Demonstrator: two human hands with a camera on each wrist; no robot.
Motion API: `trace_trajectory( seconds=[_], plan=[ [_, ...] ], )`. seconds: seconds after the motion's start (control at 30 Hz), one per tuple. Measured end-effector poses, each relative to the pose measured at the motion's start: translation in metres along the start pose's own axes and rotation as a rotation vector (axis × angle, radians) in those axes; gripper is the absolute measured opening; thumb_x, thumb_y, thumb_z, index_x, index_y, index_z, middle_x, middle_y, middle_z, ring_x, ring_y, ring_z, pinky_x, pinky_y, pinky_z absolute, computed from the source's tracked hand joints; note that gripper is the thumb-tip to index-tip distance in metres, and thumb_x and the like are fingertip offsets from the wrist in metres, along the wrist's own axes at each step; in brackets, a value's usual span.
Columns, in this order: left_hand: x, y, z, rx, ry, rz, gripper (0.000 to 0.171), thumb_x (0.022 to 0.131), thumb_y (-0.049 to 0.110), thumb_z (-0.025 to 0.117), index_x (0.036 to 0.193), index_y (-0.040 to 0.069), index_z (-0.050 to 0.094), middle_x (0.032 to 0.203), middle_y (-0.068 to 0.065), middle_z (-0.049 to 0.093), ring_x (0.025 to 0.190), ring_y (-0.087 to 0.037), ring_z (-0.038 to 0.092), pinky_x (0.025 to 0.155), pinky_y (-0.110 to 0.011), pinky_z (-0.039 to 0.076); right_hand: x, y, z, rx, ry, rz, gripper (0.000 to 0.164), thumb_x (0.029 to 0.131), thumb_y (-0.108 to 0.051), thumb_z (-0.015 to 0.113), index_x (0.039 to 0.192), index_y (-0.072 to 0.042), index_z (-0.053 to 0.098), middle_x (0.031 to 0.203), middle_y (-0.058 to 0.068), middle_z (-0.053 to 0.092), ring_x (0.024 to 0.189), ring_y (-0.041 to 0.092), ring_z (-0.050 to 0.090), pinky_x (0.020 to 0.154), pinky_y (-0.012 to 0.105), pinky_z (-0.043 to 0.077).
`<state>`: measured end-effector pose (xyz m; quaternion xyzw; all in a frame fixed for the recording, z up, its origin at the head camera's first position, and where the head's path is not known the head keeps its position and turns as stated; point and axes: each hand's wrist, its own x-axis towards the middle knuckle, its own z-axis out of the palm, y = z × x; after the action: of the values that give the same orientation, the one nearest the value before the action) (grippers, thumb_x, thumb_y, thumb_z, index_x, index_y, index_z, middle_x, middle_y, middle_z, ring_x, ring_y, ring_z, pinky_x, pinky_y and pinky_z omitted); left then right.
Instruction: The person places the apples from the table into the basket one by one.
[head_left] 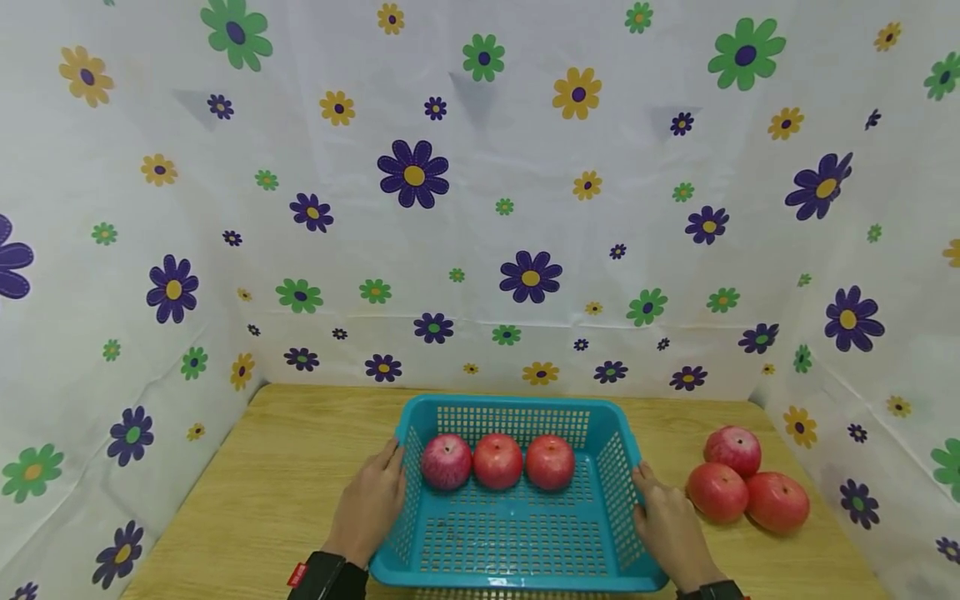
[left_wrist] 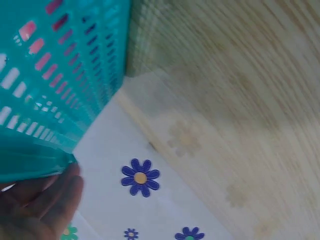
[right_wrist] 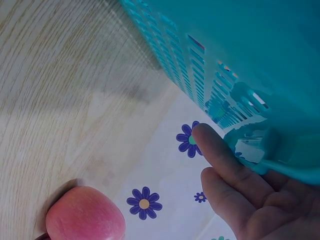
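A blue plastic basket (head_left: 517, 542) with perforated walls is between my two hands. Inside, along its far side, three red apples (head_left: 498, 461) sit in a row. My left hand (head_left: 372, 506) grips the basket's left rim, its fingers along the outside, as the left wrist view also shows. On the opposite side, my right hand (head_left: 670, 527) holds the right rim; in the right wrist view two fingers (right_wrist: 235, 175) reach out below that rim. The basket's shadow and light through its holes fall on the wood beside it.
Three more red apples (head_left: 717, 493) lie clustered on the wooden table (head_left: 300, 467), just right of my right hand. White cloth (head_left: 465, 233) printed with flowers rises behind the table and along both sides.
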<state>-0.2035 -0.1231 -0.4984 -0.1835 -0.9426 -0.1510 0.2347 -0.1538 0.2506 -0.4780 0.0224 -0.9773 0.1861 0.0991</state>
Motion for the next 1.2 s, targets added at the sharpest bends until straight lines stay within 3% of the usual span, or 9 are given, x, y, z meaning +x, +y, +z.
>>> trace_trajectory(
  seconds=[0.2,0.43,0.67,0.8,0.93,1.07,1.2],
  plan=[
    [-0.005,0.003,-0.002,-0.014,-0.046,-0.006,0.040,0.089,-0.006,0.068,0.126,-0.017,0.060,0.135,-0.033,0.056,0.104,-0.042,0.068,0.074,-0.046,0.060,-0.002,0.000,0.002,-0.012,0.029,-0.018,0.046,0.077,0.012,0.072,0.122,0.019,0.062,0.126,0.039,0.057,0.085,0.044,0.072,0.067,0.050,0.060],
    [-0.012,0.008,-0.002,-0.081,-0.125,-0.038,0.049,0.090,-0.009,0.063,0.135,-0.021,0.048,0.144,-0.038,0.045,0.109,-0.046,0.065,0.082,-0.050,0.058,-0.003,0.001,0.003,-0.022,0.043,-0.036,0.044,0.077,0.012,0.072,0.120,0.019,0.063,0.125,0.040,0.058,0.087,0.046,0.071,0.069,0.051,0.060],
    [-0.012,0.011,0.000,-0.060,-0.103,-0.090,0.049,0.088,-0.007,0.066,0.134,-0.018,0.053,0.143,-0.034,0.049,0.116,-0.044,0.062,0.089,-0.052,0.056,-0.002,0.001,0.003,-0.017,0.036,-0.021,0.044,0.078,0.012,0.072,0.121,0.019,0.062,0.126,0.040,0.057,0.085,0.045,0.072,0.068,0.049,0.060],
    [-0.013,0.012,-0.001,-0.037,-0.068,-0.090,0.047,0.086,-0.006,0.069,0.131,-0.017,0.057,0.139,-0.033,0.053,0.113,-0.043,0.064,0.086,-0.052,0.057,-0.002,0.001,0.004,-0.015,0.044,-0.020,0.044,0.078,0.012,0.072,0.121,0.019,0.063,0.126,0.040,0.057,0.086,0.045,0.072,0.071,0.051,0.060],
    [-0.015,0.014,-0.001,-0.008,-0.074,-0.089,0.049,0.085,-0.006,0.071,0.130,-0.019,0.056,0.139,-0.034,0.052,0.110,-0.043,0.066,0.081,-0.050,0.059,-0.001,0.001,0.004,-0.002,0.035,-0.022,0.043,0.079,0.011,0.072,0.121,0.019,0.062,0.127,0.040,0.057,0.087,0.045,0.072,0.072,0.052,0.060],
    [-0.017,0.015,-0.001,0.017,-0.078,-0.078,0.049,0.085,-0.007,0.069,0.130,-0.021,0.055,0.139,-0.036,0.051,0.111,-0.043,0.065,0.080,-0.049,0.059,-0.002,0.003,0.000,0.067,0.002,0.010,0.045,0.086,0.006,0.072,0.127,0.020,0.058,0.132,0.039,0.054,0.103,0.050,0.067,0.084,0.057,0.055],
    [-0.015,0.016,-0.002,0.021,-0.083,-0.067,0.049,0.085,-0.007,0.068,0.130,-0.021,0.054,0.139,-0.036,0.051,0.112,-0.043,0.064,0.083,-0.050,0.058,-0.003,0.011,-0.009,0.091,0.073,0.045,0.047,0.093,-0.002,0.071,0.131,0.019,0.055,0.133,0.037,0.055,0.116,0.053,0.059,0.093,0.062,0.047]
  ],
)
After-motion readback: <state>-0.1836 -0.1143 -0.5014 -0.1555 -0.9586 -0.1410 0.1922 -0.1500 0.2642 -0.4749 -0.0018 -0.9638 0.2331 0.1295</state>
